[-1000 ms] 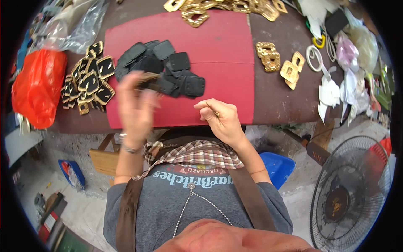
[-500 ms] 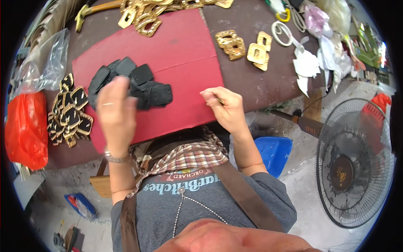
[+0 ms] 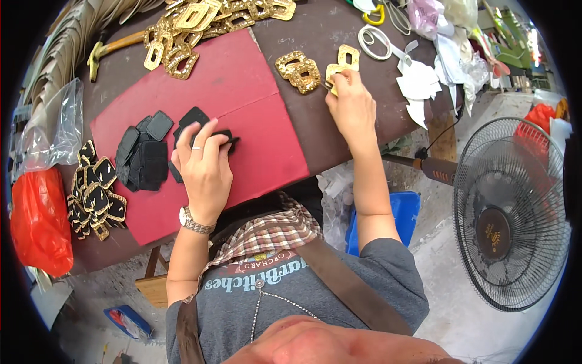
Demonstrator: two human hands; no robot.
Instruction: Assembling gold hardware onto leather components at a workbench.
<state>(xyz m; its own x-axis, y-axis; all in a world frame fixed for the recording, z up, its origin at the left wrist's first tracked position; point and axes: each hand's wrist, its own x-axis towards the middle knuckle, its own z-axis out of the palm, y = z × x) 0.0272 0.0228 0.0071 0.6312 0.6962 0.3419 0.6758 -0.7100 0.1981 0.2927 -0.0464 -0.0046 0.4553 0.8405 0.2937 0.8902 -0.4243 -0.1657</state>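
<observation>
My left hand (image 3: 205,173) is over several black rounded rectangular pads (image 3: 195,116) on the red board, its fingers apart and curved, fingertips at a pad. Beside it lies another cluster of black pads (image 3: 149,162). My right hand (image 3: 354,108) reaches to the gold buckles on the dark table, thumb and fingers closed on a gold buckle (image 3: 331,88) that they partly hide. Another gold buckle (image 3: 348,56) shows just past the fingers. To the left of these sit glittery gold buckles (image 3: 301,73), overlapping each other.
The red board (image 3: 254,91) lies on the dark brown table (image 3: 321,27). Gold buckles (image 3: 194,18) are heaped at the far side near a hammer (image 3: 115,47). Gold-edged black pieces (image 3: 96,197) and a red bag (image 3: 41,221) are leftmost. A fan (image 3: 512,215) stands right.
My right hand has moved forward and right from over the board's edge to the gold buckles. My left hand has shifted right, and the black pads now lie in two groups. The view has shifted.
</observation>
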